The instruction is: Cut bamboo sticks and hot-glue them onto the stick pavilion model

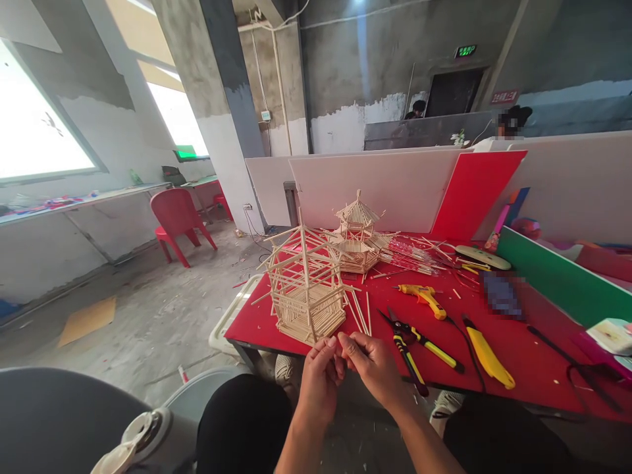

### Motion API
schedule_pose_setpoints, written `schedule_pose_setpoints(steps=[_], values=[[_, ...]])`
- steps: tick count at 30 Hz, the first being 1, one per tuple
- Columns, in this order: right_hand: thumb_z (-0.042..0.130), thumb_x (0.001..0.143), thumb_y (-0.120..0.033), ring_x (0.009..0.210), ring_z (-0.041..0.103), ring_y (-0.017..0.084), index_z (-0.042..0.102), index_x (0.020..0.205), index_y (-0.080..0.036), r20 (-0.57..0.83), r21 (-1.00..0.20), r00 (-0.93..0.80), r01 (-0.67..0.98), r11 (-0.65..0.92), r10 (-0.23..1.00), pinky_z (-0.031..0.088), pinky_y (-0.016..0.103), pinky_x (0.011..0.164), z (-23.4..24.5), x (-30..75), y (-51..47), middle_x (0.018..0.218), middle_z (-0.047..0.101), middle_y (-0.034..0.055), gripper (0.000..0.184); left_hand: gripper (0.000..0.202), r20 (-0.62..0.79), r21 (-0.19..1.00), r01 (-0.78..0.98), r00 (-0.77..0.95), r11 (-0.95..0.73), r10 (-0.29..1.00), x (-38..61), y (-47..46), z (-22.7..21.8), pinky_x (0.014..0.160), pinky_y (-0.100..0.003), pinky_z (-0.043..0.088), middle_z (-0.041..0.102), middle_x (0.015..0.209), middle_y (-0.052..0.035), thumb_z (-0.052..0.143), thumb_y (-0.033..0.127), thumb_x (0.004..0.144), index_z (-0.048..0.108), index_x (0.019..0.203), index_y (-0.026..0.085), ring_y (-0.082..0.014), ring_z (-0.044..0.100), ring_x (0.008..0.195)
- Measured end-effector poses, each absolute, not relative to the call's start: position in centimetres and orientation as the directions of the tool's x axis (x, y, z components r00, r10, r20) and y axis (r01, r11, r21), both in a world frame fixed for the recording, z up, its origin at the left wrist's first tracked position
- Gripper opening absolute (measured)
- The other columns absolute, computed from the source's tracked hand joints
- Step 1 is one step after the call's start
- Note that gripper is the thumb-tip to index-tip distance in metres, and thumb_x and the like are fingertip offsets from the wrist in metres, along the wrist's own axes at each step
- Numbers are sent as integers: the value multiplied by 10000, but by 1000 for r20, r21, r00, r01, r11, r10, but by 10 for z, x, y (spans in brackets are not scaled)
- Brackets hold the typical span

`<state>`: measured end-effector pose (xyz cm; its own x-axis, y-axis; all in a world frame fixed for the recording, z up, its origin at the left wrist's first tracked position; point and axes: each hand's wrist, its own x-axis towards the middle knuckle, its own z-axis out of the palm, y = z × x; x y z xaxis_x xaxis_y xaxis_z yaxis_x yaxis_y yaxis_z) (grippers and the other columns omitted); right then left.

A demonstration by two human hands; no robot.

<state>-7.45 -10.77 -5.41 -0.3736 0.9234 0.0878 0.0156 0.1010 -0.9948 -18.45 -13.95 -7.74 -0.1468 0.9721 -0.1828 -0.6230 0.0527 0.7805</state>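
My left hand (323, 368) and my right hand (368, 362) come together at the table's front edge, fingers curled and pinched. Whatever lies between the fingertips is too small or hidden to make out. Just beyond them stands an open pavilion frame of thin wooden sticks (309, 296), with a stick-built floor, railings and bare roof ribs. Behind it is a second stick pavilion (359, 240) with a covered, pointed roof. Several loose sticks (363, 313) lie to the right of the nearer frame.
On the red table (345, 359) lie a yellow glue gun (424, 297), pruning shears (417, 345), a yellow utility knife (488, 355) and bundled sticks (412, 257). A green board (563, 273) edges the right side. A red chair (180, 220) stands left; people sit behind the white partition (370, 184).
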Motion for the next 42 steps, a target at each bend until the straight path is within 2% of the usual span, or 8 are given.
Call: schedule_pose_setpoints(steps=[6, 15, 19, 22, 27, 32, 34, 42], values=[[572, 885, -521, 758, 654, 186, 678, 960, -204, 156, -977, -363, 79, 197, 919, 509, 273, 692, -56, -70, -104, 822, 708, 43, 342, 332, -182, 789, -613, -194, 26, 964, -183, -138, -81, 438, -206, 211, 473, 477, 34, 722, 394, 756, 533, 620, 158, -63, 369, 443], [541, 915, -416, 822, 659, 183, 728, 910, -213, 168, -898, -444, 299, 323, 880, 481, 265, 737, -47, -46, -78, 892, 737, 34, 276, 312, -247, 836, -538, -194, 107, 949, -180, -136, -84, 435, -194, 217, 612, 608, -21, 736, 419, 729, 697, 816, 122, -61, 430, 462], [524, 919, -370, 876, 673, 188, 756, 956, -244, 162, -798, -567, 406, 445, 808, 477, 275, 781, -41, -32, -55, 958, 751, 31, 266, 395, -231, 881, -460, -215, 110, 949, -176, -132, -84, 440, -204, 238, 704, 795, -82, 739, 436, 726, 748, 978, 131, -67, 452, 496], [537, 906, -353, 853, 685, 173, 762, 949, -278, 59, -673, -613, 559, 485, 788, 474, 249, 744, -40, -20, -29, 952, 763, 2, 241, 456, -226, 907, -401, -214, 125, 950, -170, -126, -85, 456, -209, 263, 674, 705, -47, 754, 451, 709, 747, 1053, 152, -89, 467, 520], [547, 885, -287, 958, 671, 227, 762, 978, -241, 3, -383, -437, 831, 404, 900, 446, 280, 780, -40, -1, 31, 1019, 756, 61, 239, 414, -158, 968, -230, -236, 103, 959, -157, -115, -90, 494, -227, 312, 594, 582, -12, 721, 447, 738, 755, 1024, 150, -121, 473, 532], [571, 860, -261, 976, 663, 224, 761, 961, -233, -34, -310, -366, 889, 338, 930, 435, 265, 753, -50, -5, 70, 1025, 751, 55, 217, 168, 105, 986, 151, -231, -71, 967, -147, -109, -97, 614, -260, 380, 696, 870, -82, 657, 283, 800, 781, 880, 201, -159, 555, 653], [608, 842, -292, 952, 669, 209, 759, 930, -251, -75, -304, -372, 892, 334, 925, 440, 257, 740, -58, -14, 72, 998, 753, 31, 180, 158, 150, 961, 260, -229, -88, 962, -144, -106, -102, 603, -265, 357, 680, 879, -76, 626, 228, 810, 778, 854, 220, -154, 539, 630], [629, 898, -348, 1070, 614, 228, 641, 1116, -150, -222, -254, -211, 955, 152, 952, 490, 435, 928, -80, -57, 72, 1160, 648, 97, 295, 160, 136, 950, 311, -300, -38, 944, -144, -90, -121, 605, -266, 307, 635, 799, -57, 613, 177, 792, 761, 814, 232, -162, 518, 623]])
